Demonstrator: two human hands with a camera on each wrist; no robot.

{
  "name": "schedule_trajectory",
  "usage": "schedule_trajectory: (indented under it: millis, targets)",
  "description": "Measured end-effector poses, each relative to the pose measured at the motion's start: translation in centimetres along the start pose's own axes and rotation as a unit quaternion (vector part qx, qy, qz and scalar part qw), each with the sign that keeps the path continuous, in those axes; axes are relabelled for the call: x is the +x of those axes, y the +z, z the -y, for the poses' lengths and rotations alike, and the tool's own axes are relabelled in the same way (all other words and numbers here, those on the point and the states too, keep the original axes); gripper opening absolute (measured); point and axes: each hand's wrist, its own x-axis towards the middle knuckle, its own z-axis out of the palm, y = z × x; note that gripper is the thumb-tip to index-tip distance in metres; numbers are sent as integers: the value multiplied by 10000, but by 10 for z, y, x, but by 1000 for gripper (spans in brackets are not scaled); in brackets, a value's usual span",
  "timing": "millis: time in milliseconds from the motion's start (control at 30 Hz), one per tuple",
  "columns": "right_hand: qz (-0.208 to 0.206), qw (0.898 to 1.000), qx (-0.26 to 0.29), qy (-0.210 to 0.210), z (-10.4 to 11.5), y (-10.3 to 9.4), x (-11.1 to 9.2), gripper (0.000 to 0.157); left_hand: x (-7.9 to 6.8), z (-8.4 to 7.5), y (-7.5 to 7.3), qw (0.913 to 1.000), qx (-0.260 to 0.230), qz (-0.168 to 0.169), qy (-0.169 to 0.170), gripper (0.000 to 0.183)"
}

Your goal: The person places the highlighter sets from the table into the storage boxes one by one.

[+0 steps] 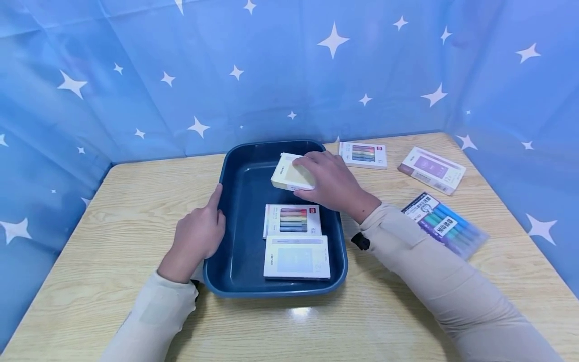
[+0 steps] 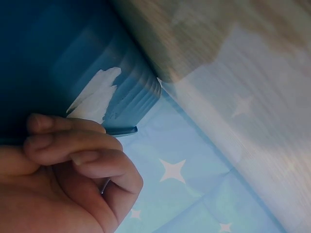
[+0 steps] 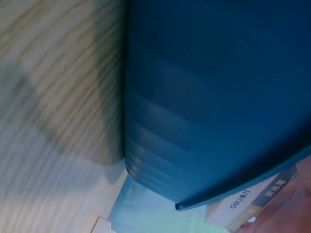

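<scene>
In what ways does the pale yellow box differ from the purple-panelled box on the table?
The pale yellow box is gripped by the right hand; the purple-panelled box lies on the table, untouched. The pale yellow box has a yellowish face, the purple-panelled box a purple panel. Both are flat, rectangular boxes.

A dark blue tub fills the middle and right, its ribbed corner beside the wood-grained table; at lower right, past the rim, the right hand grips a pale box lettered "deli", with light blue cloth below
</scene>
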Motion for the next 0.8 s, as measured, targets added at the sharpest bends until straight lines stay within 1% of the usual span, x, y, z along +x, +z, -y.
schedule_trajectory:
  millis: [233, 600, 800]
  targets:
    - [-182, 9997, -11, -167, 1, 5, 3, 65, 0, 0, 1, 10000, -10, -22, 25, 58]
    - [-120, 9994, 13, -309, 7, 8, 7, 63, 0, 1, 1, 10000, 16, -44, 51, 58]
    - [-99, 9992, 58, -370, 6, 14, 9, 63, 0, 0, 1, 10000, 3, -56, 59, 58]
